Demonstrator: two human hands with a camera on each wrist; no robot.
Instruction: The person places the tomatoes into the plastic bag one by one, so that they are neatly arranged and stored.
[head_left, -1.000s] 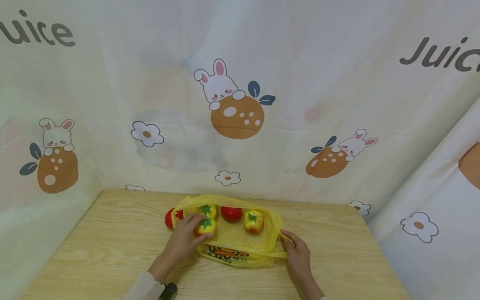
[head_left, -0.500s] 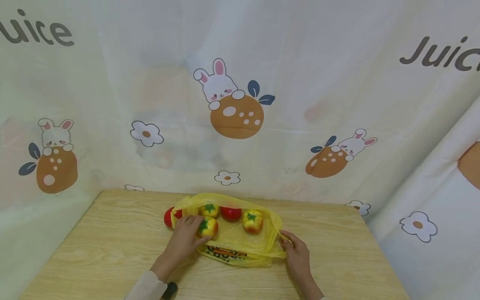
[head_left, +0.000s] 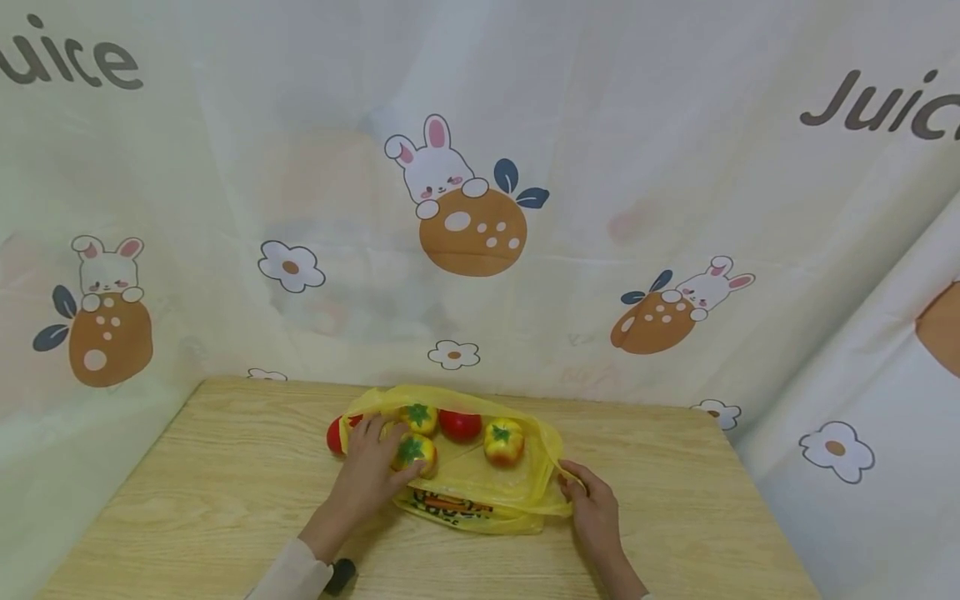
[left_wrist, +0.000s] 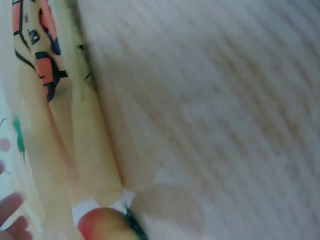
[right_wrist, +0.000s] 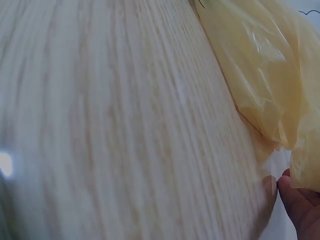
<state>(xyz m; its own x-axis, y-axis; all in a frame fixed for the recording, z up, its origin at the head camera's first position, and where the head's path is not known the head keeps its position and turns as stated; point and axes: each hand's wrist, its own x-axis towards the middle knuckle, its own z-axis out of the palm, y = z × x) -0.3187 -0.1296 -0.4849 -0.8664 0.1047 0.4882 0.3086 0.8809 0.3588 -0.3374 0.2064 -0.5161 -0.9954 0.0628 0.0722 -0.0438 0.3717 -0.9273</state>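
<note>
A yellow plastic bag (head_left: pixel 468 473) with a printed front lies mouth-up on the table. Inside it sit several round fruits: a front yellow-red one with a green star-shaped top (head_left: pixel 415 454), a similar one behind (head_left: pixel 420 418), another at the right (head_left: pixel 504 442) and a red one (head_left: pixel 460 425). My left hand (head_left: pixel 369 462) is at the bag's left side, fingers spread over its edge and thumb beside the front fruit. At the right end, my right hand (head_left: pixel 596 504) pinches the bag's edge. The right wrist view shows its fingertips (right_wrist: pixel 295 200) by the plastic (right_wrist: pixel 262 75).
A red round fruit (head_left: pixel 335 435) shows at the bag's left end, partly covered by plastic and hand. The wooden table (head_left: pixel 225 483) reaches back to a printed curtain (head_left: pixel 480 317). A black device (head_left: pixel 342 575) sits at my left wrist.
My left fingers have spread and lifted slightly off the front yellow-red fruit. The rear yellow-red fruit has shifted slightly back and right. My right hand keeps its hold on the bag.
</note>
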